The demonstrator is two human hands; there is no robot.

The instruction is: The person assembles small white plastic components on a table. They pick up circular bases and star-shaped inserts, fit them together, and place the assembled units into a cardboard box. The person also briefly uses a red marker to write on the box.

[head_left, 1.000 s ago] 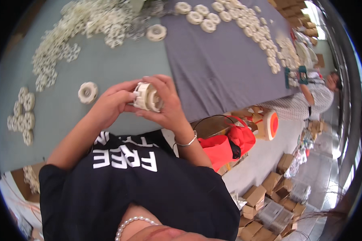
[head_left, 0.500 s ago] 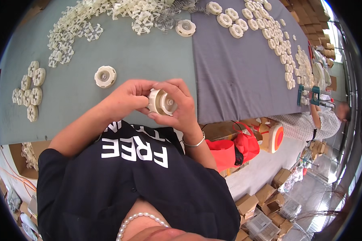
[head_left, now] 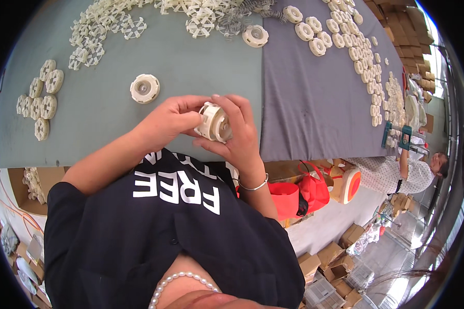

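Between my two hands, above the near edge of the table, is a round cream plastic part (head_left: 213, 122) with a notched rim and an inner ring. The fingers of my left hand (head_left: 178, 119) press on its left side. My right hand (head_left: 237, 129) wraps round its right side, fingers over the top and thumb below. A similar round cream part (head_left: 145, 88) with a clear centre lies on the table just beyond my left hand. Another one (head_left: 255, 36) lies farther off, beside a heap of grey metal springs (head_left: 242, 18).
Many spoked cream pieces (head_left: 113, 23) are heaped at the far left. Several round cream parts (head_left: 46, 98) cluster at the left. Rows of them (head_left: 363, 62) run down the right over grey cloth (head_left: 309, 113). A green clamp (head_left: 406, 136) and another person (head_left: 414, 172) are at the right.
The round part in my hands has turned so that more of its notched side shows. The table and everything on it have shifted slightly in the view.
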